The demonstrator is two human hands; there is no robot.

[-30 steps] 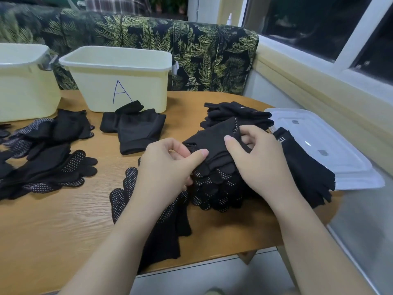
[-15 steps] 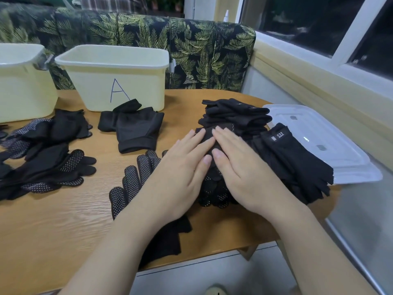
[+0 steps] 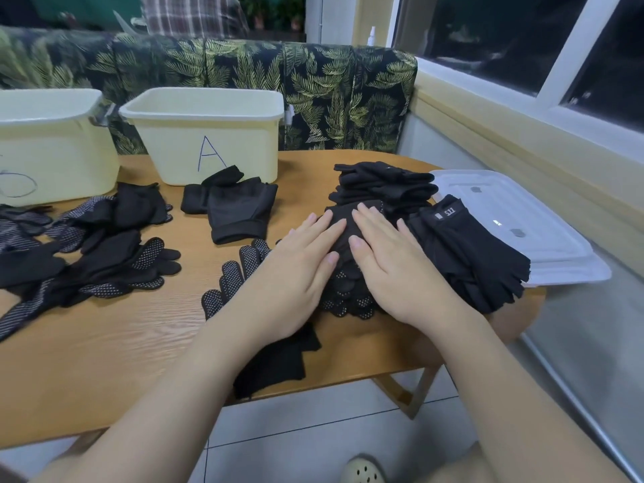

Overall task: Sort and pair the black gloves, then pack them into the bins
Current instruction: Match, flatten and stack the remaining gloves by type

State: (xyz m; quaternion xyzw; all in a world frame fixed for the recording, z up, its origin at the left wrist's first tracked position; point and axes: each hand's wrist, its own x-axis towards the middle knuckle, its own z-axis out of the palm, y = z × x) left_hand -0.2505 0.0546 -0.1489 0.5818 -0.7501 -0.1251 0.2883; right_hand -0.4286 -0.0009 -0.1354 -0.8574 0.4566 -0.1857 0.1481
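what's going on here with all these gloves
A person is sorting black gloves on a wooden table. Both the left hand and the right hand press flat on a folded stack of dotted gloves. More gloves lie in loose piles around it. The bin marked A stands at the back; whether it holds anything cannot be seen.

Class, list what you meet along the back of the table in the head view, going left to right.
Partly cut-off bin → bin marked A → stack of black gloves → clear plastic lid.
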